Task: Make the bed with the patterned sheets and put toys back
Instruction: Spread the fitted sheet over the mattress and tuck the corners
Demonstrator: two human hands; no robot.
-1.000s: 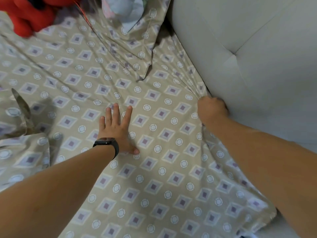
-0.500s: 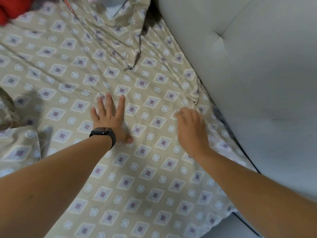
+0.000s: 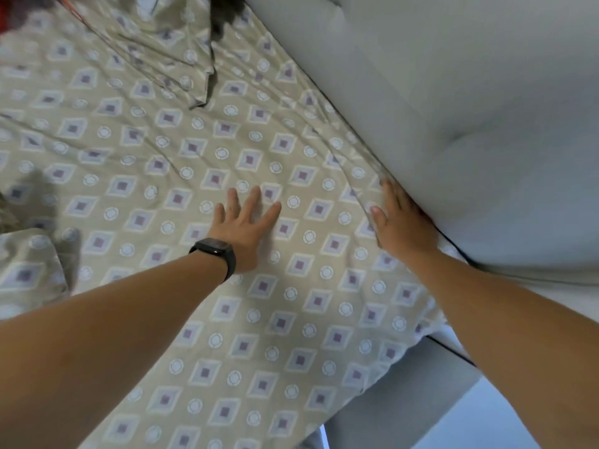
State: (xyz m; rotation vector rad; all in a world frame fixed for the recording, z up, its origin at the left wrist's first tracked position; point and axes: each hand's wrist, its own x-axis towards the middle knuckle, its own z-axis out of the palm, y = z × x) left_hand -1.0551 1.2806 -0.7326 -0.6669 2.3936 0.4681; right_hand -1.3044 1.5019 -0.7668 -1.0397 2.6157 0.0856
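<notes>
Sheet on, edge being tucked
Left hand point(image 3: 241, 230) flat on patterned sheet point(image 3: 291, 351); right hand point(image 3: 400, 226) presses its edge against headboard point(image 3: 453, 108); neither grips; toys remain.

Red toy point(image 3: 2, 27) cut off at left edge; top blurred.
</notes>
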